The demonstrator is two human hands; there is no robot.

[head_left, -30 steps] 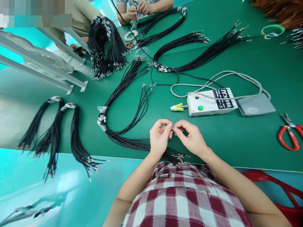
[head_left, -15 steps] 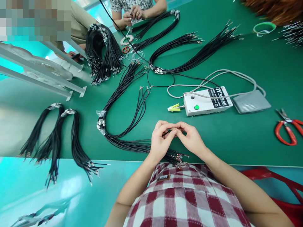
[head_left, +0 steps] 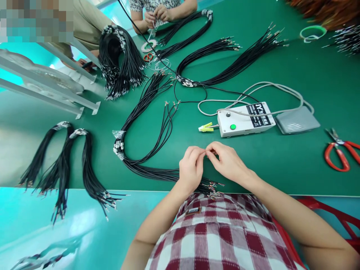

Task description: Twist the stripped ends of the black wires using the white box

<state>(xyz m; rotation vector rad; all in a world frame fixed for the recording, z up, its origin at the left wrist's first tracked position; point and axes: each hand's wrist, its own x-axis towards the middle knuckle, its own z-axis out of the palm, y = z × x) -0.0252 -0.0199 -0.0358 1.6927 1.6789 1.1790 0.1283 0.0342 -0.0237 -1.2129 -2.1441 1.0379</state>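
Observation:
My left hand (head_left: pixel 191 167) is closed over the near end of a curved bundle of black cables (head_left: pixel 152 171), near the table's front edge. Its fingertips pinch something too small to make out, most likely hidden by the fingers. My right hand (head_left: pixel 225 159) is closed as well, thumb and forefinger pressed together at the left fingertips. Stripped cable ends (head_left: pixel 210 185) stick out below the hands. Behind them, a white control box (head_left: pixel 239 125) with a green button carries a yellow clip (head_left: pixel 206 128) on its left end.
A grey pedal (head_left: pixel 297 120) and red-handled pliers (head_left: pixel 339 150) lie to the right. More cable bundles (head_left: pixel 88 161) hang over the front edge at left. Further bundles (head_left: pixel 191 67) lie behind. Across the table, another person's hands (head_left: pixel 159 15) work. A metal rack (head_left: pixel 56 86) stands at left.
My hands have gone from cupped together to touching only at the fingertips. The right wrist has shifted slightly right, and the dark cable piece between the fingers no longer shows.

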